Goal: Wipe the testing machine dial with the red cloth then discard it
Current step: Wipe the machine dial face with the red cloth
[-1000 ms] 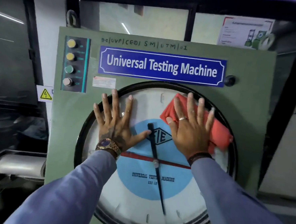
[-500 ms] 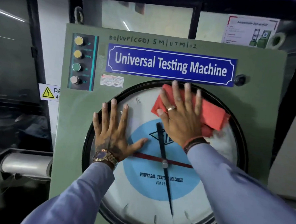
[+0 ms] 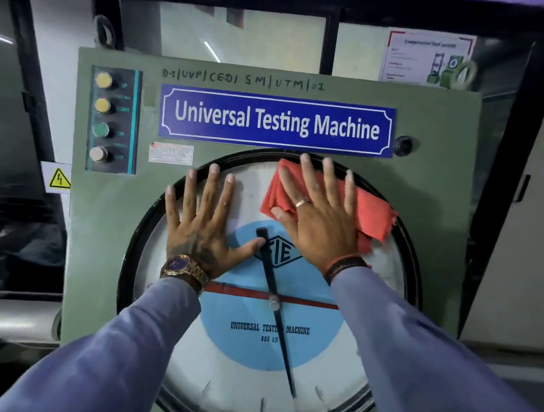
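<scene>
The right hand (image 3: pixel 322 221) lies flat with fingers spread, its grip fully open, pressing the red cloth (image 3: pixel 369 211) against the upper right of the testing machine dial (image 3: pixel 247 376); the cloth shows out from under the palm on both sides, bunched towards the dial's black rim. To the left of that hand, the left hand (image 3: pixel 199 223) is also splayed flat on the glass, holding nothing, its thumb tip touching the black pointer (image 3: pixel 276 317). Just above the right fingertips a blue nameplate (image 3: pixel 276 121) reads "Universal Testing Machine", with handwritten "UVP|CED| SM|UTM|01" over it. Below the hands the dial face reads "UNIVERSAL TESTING MACHINE" and, seemingly, "600 kN", the print being small. A diamond "FIE" logo (image 3: pixel 282 251) sits between the two wrists.
</scene>
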`<state>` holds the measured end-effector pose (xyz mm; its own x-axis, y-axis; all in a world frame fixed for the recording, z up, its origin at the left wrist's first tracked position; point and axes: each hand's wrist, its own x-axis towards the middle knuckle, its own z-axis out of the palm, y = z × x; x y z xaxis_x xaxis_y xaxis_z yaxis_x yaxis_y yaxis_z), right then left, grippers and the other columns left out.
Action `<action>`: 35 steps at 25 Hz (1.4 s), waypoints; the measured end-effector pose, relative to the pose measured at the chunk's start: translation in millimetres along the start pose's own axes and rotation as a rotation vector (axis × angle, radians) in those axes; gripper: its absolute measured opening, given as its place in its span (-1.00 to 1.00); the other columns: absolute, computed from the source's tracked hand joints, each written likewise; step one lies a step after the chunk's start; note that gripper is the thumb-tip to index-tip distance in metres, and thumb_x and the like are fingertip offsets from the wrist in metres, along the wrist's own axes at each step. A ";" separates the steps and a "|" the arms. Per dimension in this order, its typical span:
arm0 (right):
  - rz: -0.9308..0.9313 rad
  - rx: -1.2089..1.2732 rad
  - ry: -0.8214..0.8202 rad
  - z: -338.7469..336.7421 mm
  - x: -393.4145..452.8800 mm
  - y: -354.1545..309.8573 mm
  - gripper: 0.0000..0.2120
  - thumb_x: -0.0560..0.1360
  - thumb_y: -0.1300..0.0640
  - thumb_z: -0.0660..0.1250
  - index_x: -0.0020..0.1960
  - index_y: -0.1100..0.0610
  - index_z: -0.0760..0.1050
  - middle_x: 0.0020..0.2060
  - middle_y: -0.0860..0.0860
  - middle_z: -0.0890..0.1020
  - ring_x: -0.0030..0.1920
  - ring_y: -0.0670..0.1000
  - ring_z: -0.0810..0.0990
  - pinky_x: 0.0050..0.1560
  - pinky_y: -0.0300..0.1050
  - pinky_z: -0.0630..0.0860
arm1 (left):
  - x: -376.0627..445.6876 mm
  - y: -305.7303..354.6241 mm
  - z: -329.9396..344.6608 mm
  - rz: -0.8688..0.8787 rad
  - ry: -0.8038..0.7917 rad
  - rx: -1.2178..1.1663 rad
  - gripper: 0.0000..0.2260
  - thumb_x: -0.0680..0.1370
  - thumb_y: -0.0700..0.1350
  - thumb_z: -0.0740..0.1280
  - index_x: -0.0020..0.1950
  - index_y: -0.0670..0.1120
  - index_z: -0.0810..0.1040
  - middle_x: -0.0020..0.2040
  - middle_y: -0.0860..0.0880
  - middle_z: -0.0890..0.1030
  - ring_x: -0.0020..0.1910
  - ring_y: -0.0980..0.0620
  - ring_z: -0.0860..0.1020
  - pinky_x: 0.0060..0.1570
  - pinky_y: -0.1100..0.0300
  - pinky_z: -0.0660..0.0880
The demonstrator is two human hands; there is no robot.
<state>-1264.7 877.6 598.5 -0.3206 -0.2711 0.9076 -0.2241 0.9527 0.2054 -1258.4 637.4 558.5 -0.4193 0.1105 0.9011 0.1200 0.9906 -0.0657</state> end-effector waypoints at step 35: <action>0.000 0.016 0.118 7.2 75.5 -40.3 -0.43 0.75 -0.30 0.09 0.75 -0.30 0.21 0.78 0.03 0.27 0.78 0.28 0.16 0.72 0.54 -0.12 | -32.1 -23.7 -6.7 0.064 -0.033 -0.060 0.01 0.49 0.66 0.13 0.79 0.09 0.18 0.81 -0.16 0.09 0.79 -0.30 0.07 0.72 -0.37 0.00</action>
<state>-1286.5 817.7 656.1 -0.2105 -0.2522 0.9445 -0.2392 0.9501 0.2004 -1241.8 609.8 534.0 -0.4383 0.1773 0.8812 0.2011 0.9748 -0.0961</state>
